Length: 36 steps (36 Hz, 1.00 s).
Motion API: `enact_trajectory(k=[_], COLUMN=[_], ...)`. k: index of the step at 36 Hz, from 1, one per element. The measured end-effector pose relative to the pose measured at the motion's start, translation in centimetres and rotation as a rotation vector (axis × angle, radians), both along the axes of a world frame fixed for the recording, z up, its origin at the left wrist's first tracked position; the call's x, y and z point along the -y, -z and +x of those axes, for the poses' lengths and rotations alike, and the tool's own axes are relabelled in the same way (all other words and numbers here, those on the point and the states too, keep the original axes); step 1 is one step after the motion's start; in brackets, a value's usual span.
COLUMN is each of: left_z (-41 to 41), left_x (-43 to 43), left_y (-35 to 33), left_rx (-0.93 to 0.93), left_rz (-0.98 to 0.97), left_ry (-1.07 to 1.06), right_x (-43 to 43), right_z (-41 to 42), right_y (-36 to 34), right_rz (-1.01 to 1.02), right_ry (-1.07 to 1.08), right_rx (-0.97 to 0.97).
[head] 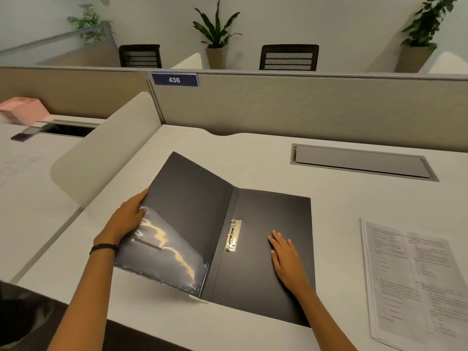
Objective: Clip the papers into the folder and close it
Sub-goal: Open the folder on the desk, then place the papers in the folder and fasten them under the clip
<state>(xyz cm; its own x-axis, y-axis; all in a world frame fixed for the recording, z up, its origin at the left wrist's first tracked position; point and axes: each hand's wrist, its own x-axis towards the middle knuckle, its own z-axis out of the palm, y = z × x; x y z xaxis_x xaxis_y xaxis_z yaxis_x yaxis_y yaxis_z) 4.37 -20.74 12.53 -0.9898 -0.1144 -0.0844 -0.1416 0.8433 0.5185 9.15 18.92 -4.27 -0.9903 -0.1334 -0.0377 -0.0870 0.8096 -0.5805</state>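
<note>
On the white desk (253,153), right of your open folder (263,287), lie the papers (415,279). Your left hand (126,219) grips the folder's raised cover, and your right hand (286,257) rests flat on it, fingers together. A beige partition (304,107) stands behind.

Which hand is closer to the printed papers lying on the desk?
The right hand, flat on the folder, left of the papers. The left hand holds the folder's opposite cover, farther away.

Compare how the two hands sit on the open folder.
The left hand grips the outer edge of the left cover, holding it tilted up; the right hand lies flat with straight fingers on the right cover, which rests on the desk. The left wrist wears a dark band; the right wrist is bare. Both touch the same black folder.
</note>
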Motion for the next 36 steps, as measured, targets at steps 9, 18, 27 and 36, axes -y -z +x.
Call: enact_trajectory(k=[9,18,27,36], left_z=[0.8,1.1,-0.2,-0.9], left_x=[-0.7,-7.1,-13.3,-15.0], left_y=[6.7,10.6,12.2,11.4], left_rx=[0.074,0.181,0.224,0.347], left_rz=[-0.246,-0.055,-0.015,0.007], left_ry=[0.036,0.239,0.403,0.404], right_x=[-0.7,-0.8,-0.8,-0.8], right_z=[0.9,1.1,1.0,1.0], right_y=[-0.6,-0.6,-0.5,-0.5], right_rz=[0.007,0.011,-0.017,-0.022], right_ry=[-0.003,0.001,0.009,0.01], right_rx=[-0.031,-0.036,-0.029,-0.03])
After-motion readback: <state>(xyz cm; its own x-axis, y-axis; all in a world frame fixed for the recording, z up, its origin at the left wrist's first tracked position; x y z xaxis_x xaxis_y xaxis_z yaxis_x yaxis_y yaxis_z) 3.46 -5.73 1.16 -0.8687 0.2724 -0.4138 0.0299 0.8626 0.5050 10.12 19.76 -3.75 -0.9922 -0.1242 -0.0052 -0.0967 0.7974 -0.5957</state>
